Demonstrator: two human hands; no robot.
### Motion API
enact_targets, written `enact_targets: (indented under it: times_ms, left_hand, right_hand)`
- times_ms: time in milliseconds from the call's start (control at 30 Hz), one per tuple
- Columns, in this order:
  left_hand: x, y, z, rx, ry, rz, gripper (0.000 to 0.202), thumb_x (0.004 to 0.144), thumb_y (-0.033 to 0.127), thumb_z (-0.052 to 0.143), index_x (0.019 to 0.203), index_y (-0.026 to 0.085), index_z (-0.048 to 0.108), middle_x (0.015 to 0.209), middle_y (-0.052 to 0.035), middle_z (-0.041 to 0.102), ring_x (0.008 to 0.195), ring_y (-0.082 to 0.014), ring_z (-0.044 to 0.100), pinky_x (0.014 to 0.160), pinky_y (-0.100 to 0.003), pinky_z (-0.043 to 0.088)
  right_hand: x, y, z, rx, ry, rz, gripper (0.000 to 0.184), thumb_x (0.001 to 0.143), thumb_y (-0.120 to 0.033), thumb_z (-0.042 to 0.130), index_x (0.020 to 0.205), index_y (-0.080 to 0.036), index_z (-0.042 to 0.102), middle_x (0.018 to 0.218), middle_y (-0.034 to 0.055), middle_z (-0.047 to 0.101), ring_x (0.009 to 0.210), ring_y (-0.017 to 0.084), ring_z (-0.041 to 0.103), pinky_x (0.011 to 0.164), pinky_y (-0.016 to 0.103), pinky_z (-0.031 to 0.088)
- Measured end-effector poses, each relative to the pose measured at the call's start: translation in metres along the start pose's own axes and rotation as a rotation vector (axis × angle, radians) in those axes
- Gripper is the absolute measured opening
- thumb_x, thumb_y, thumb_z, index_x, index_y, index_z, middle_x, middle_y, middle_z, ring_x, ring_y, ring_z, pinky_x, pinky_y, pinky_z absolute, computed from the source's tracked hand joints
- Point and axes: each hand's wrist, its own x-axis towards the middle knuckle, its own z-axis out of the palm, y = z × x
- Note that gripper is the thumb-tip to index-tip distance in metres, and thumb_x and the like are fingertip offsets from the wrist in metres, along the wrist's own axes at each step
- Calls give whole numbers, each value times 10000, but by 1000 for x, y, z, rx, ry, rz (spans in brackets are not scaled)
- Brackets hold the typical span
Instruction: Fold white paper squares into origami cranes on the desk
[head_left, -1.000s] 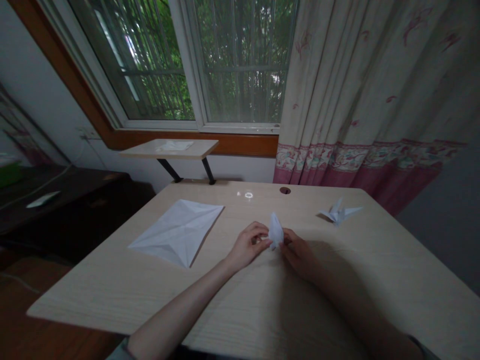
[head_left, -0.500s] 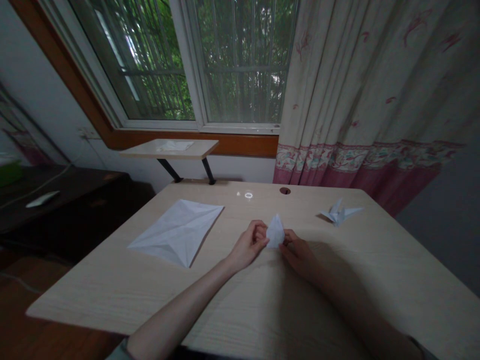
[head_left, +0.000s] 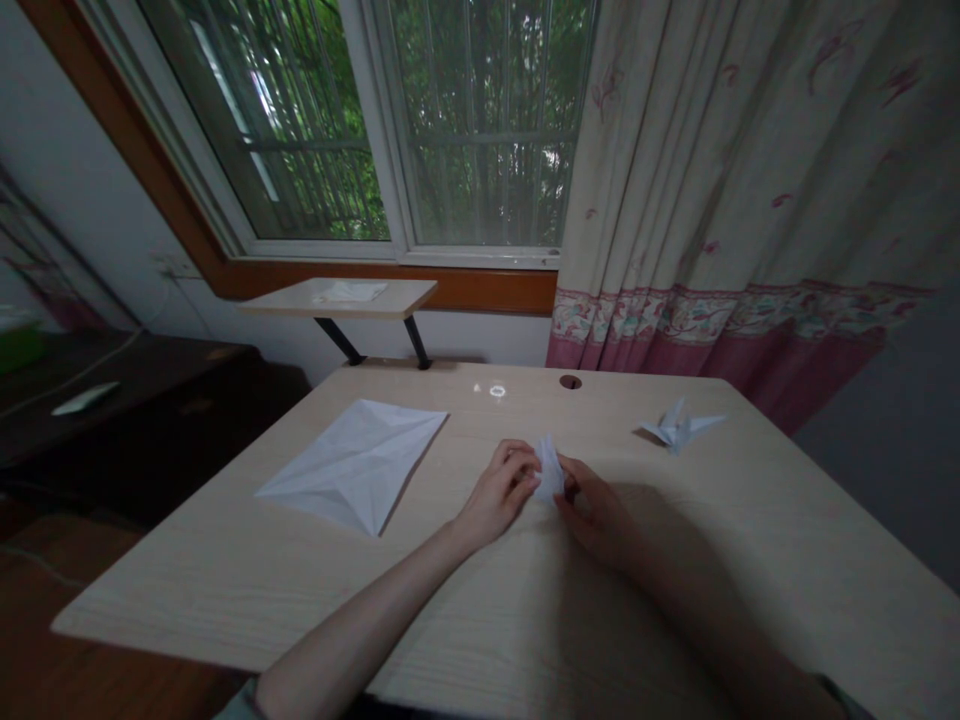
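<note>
Both my hands meet over the middle of the pale wooden table (head_left: 225, 590). Between them stands a small folded white paper piece (head_left: 549, 470), held upright. My left hand (head_left: 499, 492) pinches its left side with curled fingers. My right hand (head_left: 592, 510) grips its right side, fingers closed round the lower edge. A creased white paper sheet (head_left: 358, 462) lies flat to the left of my hands. A finished white paper crane (head_left: 679, 427) sits on the table to the right, apart from my hands.
A small shelf table (head_left: 341, 297) stands under the window behind the table. A floral curtain (head_left: 750, 200) hangs at the right. A dark cabinet (head_left: 112, 400) is at the left. A round cable hole (head_left: 570, 381) lies near the table's far edge.
The folded paper piece has turned between my fingers and now looks narrower than half a second ago. Both hands have stayed in nearly the same place.
</note>
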Motion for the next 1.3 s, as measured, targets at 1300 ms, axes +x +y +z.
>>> enact_targets:
  times_ms: [1300]
  left_hand:
    - [-2, 15, -3, 47, -23, -110, 250, 939, 322, 503, 894, 148, 676, 804, -47, 656, 727, -165, 597, 658, -243, 436]
  right_hand:
    - [-1, -13, -5, 30, -87, -135, 386, 1037, -260, 382, 1407, -302, 483, 1316, 97, 595, 1240, 224, 555, 1083, 444, 467]
